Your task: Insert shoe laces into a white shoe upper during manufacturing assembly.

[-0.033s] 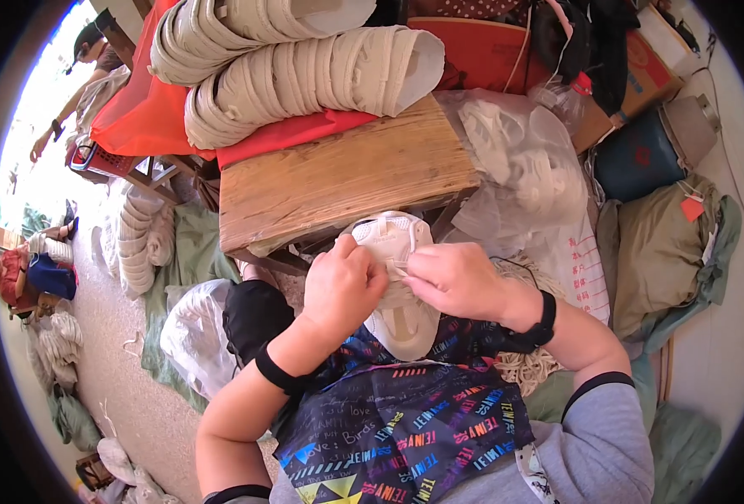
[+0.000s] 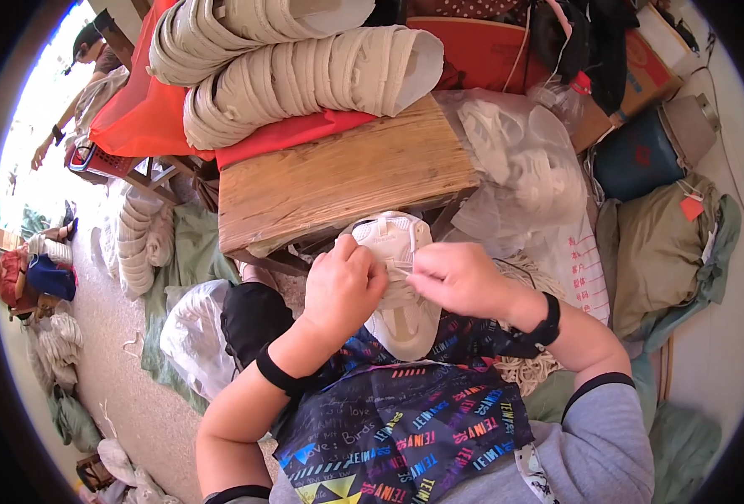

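Note:
A cream-coloured shoe upper [image 2: 402, 326] lies at the middle of the view over my lap, its toe toward me and its tongue toward the wooden bench. My left hand [image 2: 343, 281] is closed at the upper's left side, its curled fingers beside the lacing; what they grip is partly hidden. From the right, my right hand [image 2: 460, 275] pinches a thin white shoelace [image 2: 400, 268], which stretches between both hands across the upper. A patterned dark apron [image 2: 406, 412] covers my lap under the upper.
A wooden bench [image 2: 338, 172] stands just ahead, bearing two rows of nested cream shoe uppers [image 2: 313, 80] on red cloth. White cords [image 2: 523, 370] hang at my right. Plastic bags of uppers [image 2: 523, 168] sit beside the bench. Another person [image 2: 95, 63] is at the far left.
My right hand has shifted slightly to the right, and a bit more of the shoelace shows between the hands. My left hand stays in place.

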### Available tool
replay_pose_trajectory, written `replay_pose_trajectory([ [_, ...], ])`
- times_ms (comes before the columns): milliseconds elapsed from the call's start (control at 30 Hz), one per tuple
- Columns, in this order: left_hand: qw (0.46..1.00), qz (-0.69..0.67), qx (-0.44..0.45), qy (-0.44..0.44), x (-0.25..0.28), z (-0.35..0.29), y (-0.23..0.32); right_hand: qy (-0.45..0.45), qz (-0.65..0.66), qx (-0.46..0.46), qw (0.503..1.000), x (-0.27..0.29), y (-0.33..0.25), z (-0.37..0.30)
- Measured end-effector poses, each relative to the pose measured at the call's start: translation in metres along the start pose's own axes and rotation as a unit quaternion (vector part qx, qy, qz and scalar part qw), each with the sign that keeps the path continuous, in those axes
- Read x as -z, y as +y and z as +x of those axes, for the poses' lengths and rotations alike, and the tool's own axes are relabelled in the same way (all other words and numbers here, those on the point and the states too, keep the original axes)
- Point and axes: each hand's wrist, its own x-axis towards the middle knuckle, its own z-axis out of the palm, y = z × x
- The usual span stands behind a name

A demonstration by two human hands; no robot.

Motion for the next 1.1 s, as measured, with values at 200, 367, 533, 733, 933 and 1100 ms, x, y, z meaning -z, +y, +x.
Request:
replay_pose_trajectory([
  [200,0.981,-0.153,0.117,0.033,0.009,-0.011,-0.004,0.171,0.356,-0.277,0.876,0.021,0.03,0.003],
  [367,0.993,-0.11,0.041,0.023,0.015,-0.01,-0.01,0.064,0.041,-0.138,0.988,0.009,-0.003,-0.006],
  [533,0.99,-0.138,-0.028,0.031,0.013,-0.008,-0.017,0.051,-0.089,-0.05,0.993,-0.019,-0.019,-0.005],
  [733,0.996,0.028,-0.077,0.037,0.051,-0.012,-0.044,0.008,-0.08,-0.079,0.994,-0.01,-0.029,-0.001],
  [933,0.974,0.193,0.015,0.12,0.121,-0.033,-0.117,0.077,-0.26,0.105,0.957,-0.016,-0.02,-0.002],
  [1100,0.954,0.244,0.082,0.154,0.152,-0.059,-0.15,0.123,-0.298,0.165,0.932,-0.024,-0.001,-0.011],
])
